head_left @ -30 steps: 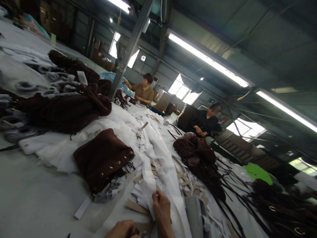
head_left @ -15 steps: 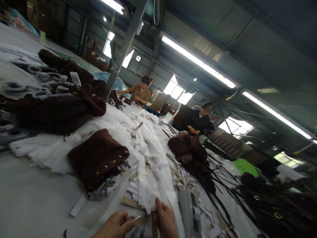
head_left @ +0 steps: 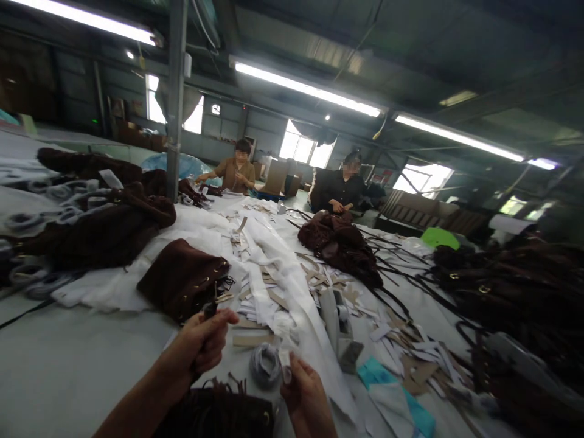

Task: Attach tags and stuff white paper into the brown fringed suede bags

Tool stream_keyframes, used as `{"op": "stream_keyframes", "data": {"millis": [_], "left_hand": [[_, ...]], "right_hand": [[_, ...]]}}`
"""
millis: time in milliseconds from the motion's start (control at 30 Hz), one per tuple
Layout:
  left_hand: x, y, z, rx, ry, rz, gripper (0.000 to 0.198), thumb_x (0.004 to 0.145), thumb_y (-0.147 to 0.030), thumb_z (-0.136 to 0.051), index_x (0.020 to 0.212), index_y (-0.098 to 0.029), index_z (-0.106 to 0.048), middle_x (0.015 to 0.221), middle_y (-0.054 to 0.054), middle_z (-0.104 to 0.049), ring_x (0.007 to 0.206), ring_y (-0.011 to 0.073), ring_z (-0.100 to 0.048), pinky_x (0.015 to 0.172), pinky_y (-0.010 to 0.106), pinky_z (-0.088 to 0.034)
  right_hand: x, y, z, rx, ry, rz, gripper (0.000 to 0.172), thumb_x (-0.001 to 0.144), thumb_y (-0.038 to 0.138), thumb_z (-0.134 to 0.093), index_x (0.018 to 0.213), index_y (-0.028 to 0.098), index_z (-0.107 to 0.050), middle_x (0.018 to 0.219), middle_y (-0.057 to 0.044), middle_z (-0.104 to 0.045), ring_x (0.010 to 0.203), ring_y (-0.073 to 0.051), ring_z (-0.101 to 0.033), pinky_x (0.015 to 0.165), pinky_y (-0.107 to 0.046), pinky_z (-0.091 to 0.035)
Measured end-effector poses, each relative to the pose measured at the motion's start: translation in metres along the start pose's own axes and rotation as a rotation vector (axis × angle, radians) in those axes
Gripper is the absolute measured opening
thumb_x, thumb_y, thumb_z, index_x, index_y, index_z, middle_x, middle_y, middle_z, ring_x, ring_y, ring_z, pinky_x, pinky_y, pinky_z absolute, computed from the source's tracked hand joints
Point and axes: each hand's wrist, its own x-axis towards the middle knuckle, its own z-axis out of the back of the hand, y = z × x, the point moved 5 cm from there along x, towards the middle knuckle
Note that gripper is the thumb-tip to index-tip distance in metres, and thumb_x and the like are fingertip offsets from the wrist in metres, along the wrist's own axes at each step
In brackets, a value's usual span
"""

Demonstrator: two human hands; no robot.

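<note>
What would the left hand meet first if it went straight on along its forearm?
Probably the pile of white strips just beyond the left hand, beside the brown bag. The hand seems raised above the table, so it might pass over them.

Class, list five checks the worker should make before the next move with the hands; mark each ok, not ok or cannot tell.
1. Left hand grips the tool: ok.
2. Right hand pinches the white strip: ok.
3. Fringed bag within reach: ok, close by both hands.
4. Tool tip clear of fingers: cannot tell, blurred.
5. Scraps kept away from hands: not ok; grey roll and card strip lie close.
</note>
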Motion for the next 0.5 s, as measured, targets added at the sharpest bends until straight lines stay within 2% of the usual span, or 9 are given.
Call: {"op": "stream_keyframes", "data": {"millis": [67,133,233,367,500], "left_hand": [[-0.006,0.026,-0.006,0.167,-0.032,0.024,0.043,0.075,-0.053,-0.067,0.088,-0.013,-0.06,0.041,-0.015,-0.026,0.028,0.0003,-0.018,0.03,0.014,-0.013],[-0.007,0.056,-0.006,0.288,-0.06,0.053,0.053,0.07,-0.063,-0.065,0.088,-0.013,-0.06,0.038,-0.015,-0.027,0.026,0.0013,-0.019,0.029,0.015,-0.014],[-0.005,0.087,-0.008,0.373,-0.061,0.08,0.06,0.065,-0.07,-0.064,0.086,-0.014,-0.059,0.034,-0.015,-0.027,0.024,0.0032,-0.022,0.028,0.016,-0.015],[-0.009,0.095,-0.021,0.433,-0.049,0.108,0.051,0.059,-0.063,-0.073,0.065,-0.015,-0.054,0.037,-0.012,-0.033,0.028,0.0024,-0.025,0.031,0.017,-0.016],[-0.014,0.092,-0.036,0.422,-0.051,0.085,0.046,0.051,-0.05,-0.082,0.058,-0.015,-0.053,0.041,-0.009,-0.039,0.035,0.003,-0.03,0.037,0.018,-0.024]], "right_hand": [[-0.012,-0.001,-0.01,0.008,0.026,0.02,0.039,0.056,0.039,-0.086,0.075,0.014,-0.063,0.058,0.005,-0.054,0.048,-0.004,-0.041,0.044,-0.015,-0.032],[-0.02,-0.002,-0.018,-0.01,0.073,0.059,0.035,0.061,0.041,-0.082,0.073,0.014,-0.063,0.052,0.007,-0.048,0.044,-0.004,-0.033,0.043,-0.017,-0.028],[-0.026,-0.004,-0.019,-0.078,0.093,0.151,0.036,0.064,0.046,-0.078,0.071,0.014,-0.065,0.048,0.008,-0.044,0.043,-0.004,-0.027,0.042,-0.019,-0.024],[-0.026,-0.01,-0.007,-0.18,0.033,0.24,0.045,0.057,0.055,-0.078,0.063,0.013,-0.065,0.046,0.007,-0.043,0.042,-0.004,-0.024,0.041,-0.02,-0.021],[-0.023,-0.025,0.005,-0.21,0.043,0.196,0.051,0.058,0.062,-0.075,0.057,0.012,-0.061,0.042,0.008,-0.036,0.041,-0.004,-0.025,0.04,-0.021,-0.017]]}}
